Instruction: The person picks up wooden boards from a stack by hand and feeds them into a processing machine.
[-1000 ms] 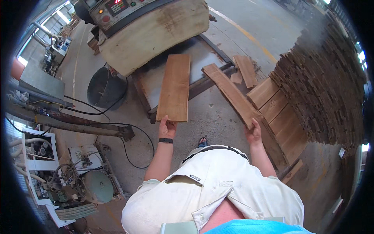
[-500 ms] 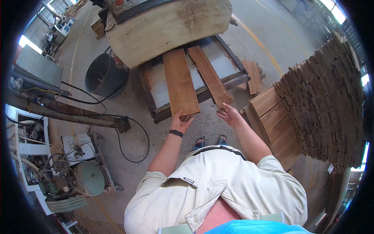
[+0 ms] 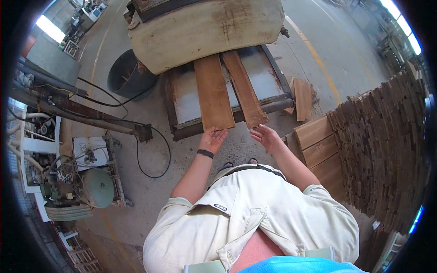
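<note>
Two brown wooden boards lie side by side on the metal bed [image 3: 268, 75] of a machine, their far ends hidden under its pale, stained hood [image 3: 209, 32]. The left one is a wide board [image 3: 214, 98], the right one a narrow board [image 3: 246, 93] with a rough edge; a thin gap parts them. My left hand [image 3: 213, 139] is at the near end of the wide board, its fingers stretched and apart against the end. At the near end of the narrow board, my right hand [image 3: 266, 137] has its fingertips against the wood, fingers extended, not wrapped round it.
A large stack of boards [image 3: 382, 150] stands to my right, with loose wood pieces [image 3: 302, 98] on the floor beyond. Left of the machine are a dark bin [image 3: 129, 77], a black cable [image 3: 168, 159] and a metal beam [image 3: 114, 123]. Other machinery [image 3: 98, 186] stands farther left.
The narrow board's near end has swung left, nearer the wide board. My right hand has come up against that end. Both boards sit slightly farther under the hood, and the view has turned a little.
</note>
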`<state>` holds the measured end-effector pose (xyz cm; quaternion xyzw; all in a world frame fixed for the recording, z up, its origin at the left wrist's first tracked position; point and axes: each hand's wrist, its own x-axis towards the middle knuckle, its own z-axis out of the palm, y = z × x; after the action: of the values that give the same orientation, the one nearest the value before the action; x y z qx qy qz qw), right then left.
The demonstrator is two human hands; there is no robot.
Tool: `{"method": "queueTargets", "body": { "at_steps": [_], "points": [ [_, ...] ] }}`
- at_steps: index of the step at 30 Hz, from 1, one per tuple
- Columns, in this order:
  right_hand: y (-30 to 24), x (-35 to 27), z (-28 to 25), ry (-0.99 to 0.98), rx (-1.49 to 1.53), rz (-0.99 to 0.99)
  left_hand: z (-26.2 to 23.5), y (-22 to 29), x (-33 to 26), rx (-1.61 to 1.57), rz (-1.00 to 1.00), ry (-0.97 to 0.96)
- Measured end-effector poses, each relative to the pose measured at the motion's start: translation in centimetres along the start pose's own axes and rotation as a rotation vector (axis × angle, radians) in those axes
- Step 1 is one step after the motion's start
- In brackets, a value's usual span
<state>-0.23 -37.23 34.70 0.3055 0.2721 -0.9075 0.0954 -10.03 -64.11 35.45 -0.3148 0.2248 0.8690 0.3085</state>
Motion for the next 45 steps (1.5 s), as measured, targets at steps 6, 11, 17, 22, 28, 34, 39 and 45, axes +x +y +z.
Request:
{"method": "queueTargets", "body": {
  "at_steps": [6,11,17,22,28,34,39,45],
  "points": [
    [-3.4,4.4,1.7,-0.107,-0.030,0.005,3.5,0.1,2.5,-0.062,0.036,-0.065],
    [-5.3,8.7,3.5,-0.073,-0.007,0.027,5.7,1.6,4.9,-0.064,0.049,-0.052],
    [-6.9,14.1,5.9,-0.053,-0.012,-0.038,8.0,4.6,8.5,-0.016,0.002,-0.170],
    [-8.6,17.7,9.1,-0.019,-0.020,-0.056,10.0,7.6,10.8,0.039,-0.005,-0.207],
    [-10.2,21.8,12.1,0.022,0.030,-0.092,10.2,9.4,13.4,0.031,-0.116,-0.204],
    [-11.8,24.7,13.3,-0.022,0.082,-0.088,11.7,10.7,15.6,-0.029,-0.089,-0.251],
    [-11.3,23.1,15.3,-0.057,-0.033,-0.170,12.4,12.5,17.5,-0.054,-0.082,-0.237],
    [-9.3,18.7,12.4,-0.029,0.025,-0.176,13.1,13.4,19.3,-0.039,-0.099,-0.261]
  ]
}}
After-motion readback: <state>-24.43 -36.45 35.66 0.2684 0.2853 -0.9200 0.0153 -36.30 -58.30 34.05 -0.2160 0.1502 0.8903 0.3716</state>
